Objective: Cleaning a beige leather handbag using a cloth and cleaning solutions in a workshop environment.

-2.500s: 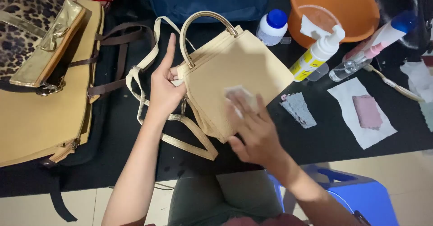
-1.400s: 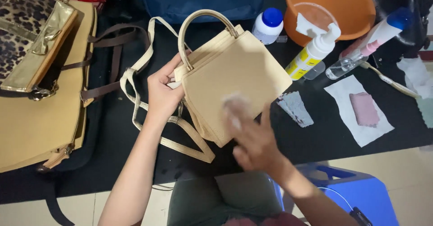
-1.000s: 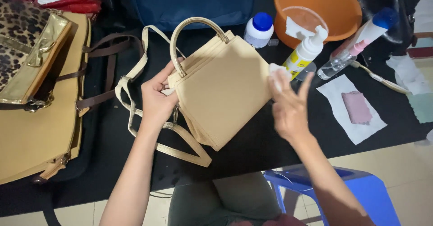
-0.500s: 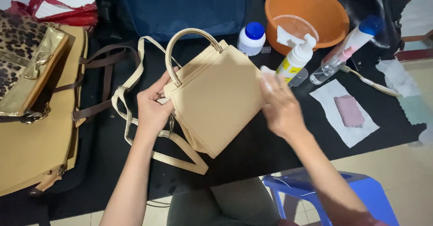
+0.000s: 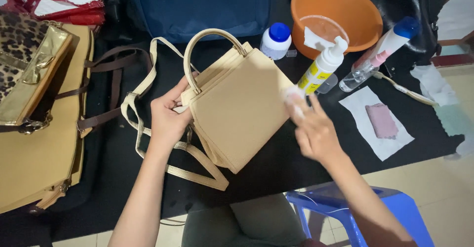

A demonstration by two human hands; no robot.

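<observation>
Head view. Landmark: the beige handbag, lying tilted on the black table at centre, directly in front of the person.

Step in hand, as judged: wiping the bag's face, currently working at its right edge.

- The left hand is gripping the bag's left corner, fingers curled around the edge just below the arched handle, steadying it.
- The right hand is pressing a small white wipe at the bag's right corner; fingers are partly spread, fingertips pinning the wipe. The image is blurring here, so the exact grip cannot be told.
- Next move, as judged, is calling for firm holding at the left and even pressure along the seam, so the bag is not sliding.

Materials and shapes: the bag is looking like matte, fine-grained leather, boxy with stitched edges; its flat strap is trailing in loops to the left. Right of the bag, a white pump bottle with a yellow label is standing; beyond it, a round orange plastic basin. Far left of the bag, a large tan bag is lying flat.
</observation>
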